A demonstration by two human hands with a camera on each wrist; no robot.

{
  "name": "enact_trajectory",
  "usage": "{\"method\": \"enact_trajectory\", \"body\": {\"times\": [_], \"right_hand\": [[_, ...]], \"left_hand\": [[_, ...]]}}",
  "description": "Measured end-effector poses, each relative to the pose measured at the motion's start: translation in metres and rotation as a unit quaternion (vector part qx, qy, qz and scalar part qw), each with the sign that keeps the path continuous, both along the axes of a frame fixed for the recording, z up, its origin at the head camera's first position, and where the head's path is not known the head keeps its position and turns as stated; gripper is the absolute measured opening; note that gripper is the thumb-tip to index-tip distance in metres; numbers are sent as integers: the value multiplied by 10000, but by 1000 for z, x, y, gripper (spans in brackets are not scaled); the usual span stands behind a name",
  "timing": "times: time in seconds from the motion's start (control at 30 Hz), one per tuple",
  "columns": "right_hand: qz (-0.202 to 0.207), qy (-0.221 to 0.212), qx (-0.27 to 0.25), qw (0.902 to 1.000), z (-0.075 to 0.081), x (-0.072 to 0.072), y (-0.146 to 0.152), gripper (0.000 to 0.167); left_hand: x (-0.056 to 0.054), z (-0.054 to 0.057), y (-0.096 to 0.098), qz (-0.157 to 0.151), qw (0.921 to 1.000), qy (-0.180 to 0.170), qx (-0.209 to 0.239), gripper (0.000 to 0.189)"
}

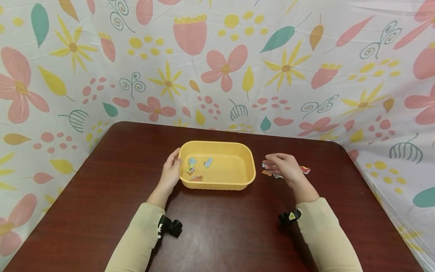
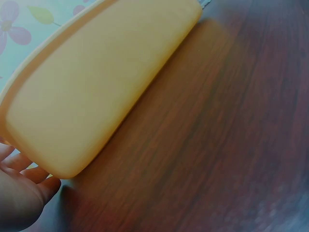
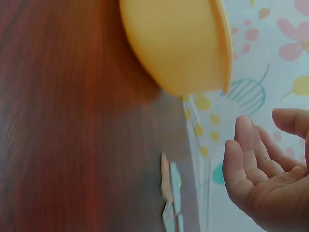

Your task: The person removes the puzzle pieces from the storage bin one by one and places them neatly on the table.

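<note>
My left hand [image 1: 170,173] holds the left end of a yellow plastic basin [image 1: 217,186], thumb at the rim. The left wrist view has its fingers [image 2: 36,174] against the basin's end wall. Inside the basin lie several small printed cutout pieces, among them a grey-blue one [image 1: 208,163] and an orange-brown one [image 1: 196,178]. To the basin's right, my right hand [image 1: 285,168] hovers over more cutouts, partly covering them. Its fingers are loosely bent, and the right wrist view shows nothing between them. An orange cutout [image 1: 266,173] lies beneath its fingertips.
A red cutout [image 1: 305,170] rests beyond the right hand. Everything stands on a dark brown wooden table [image 1: 224,226]. A flower-patterned cloth [image 1: 217,102] hangs behind the table and along its sides. Black wrist cameras [image 1: 170,225] sit on both sleeves.
</note>
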State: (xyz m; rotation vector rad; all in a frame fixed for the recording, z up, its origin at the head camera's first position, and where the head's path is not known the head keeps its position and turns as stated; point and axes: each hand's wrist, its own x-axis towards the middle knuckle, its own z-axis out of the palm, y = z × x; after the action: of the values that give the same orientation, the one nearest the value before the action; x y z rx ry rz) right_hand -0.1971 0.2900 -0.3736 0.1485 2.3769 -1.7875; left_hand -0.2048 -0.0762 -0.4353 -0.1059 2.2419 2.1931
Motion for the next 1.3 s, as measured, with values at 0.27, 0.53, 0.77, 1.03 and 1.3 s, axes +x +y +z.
{"method": "enact_trajectory", "body": {"times": [0.27,0.53,0.77,1.03,1.3], "right_hand": [[150,62,124,9998,8,-10,-27,47],[311,107,36,9995,12,-20,-54,46],[504,90,-230,9984,11,-26,-80,43],[799,66,-173,9966,5,-29,-109,44],[1161,124,-128,9931,-4,-33,-139,41]], "left_hand": [[0,0,0,-21,9999,-61,93,47],[0,0,-1,-33,10000,-56,51,46],[-2,-2,-2,-78,9999,-71,-9,47],[-2,0,-2,-105,9999,-89,-59,46],[-2,-1,-2,-102,9999,-94,-27,47]]}}
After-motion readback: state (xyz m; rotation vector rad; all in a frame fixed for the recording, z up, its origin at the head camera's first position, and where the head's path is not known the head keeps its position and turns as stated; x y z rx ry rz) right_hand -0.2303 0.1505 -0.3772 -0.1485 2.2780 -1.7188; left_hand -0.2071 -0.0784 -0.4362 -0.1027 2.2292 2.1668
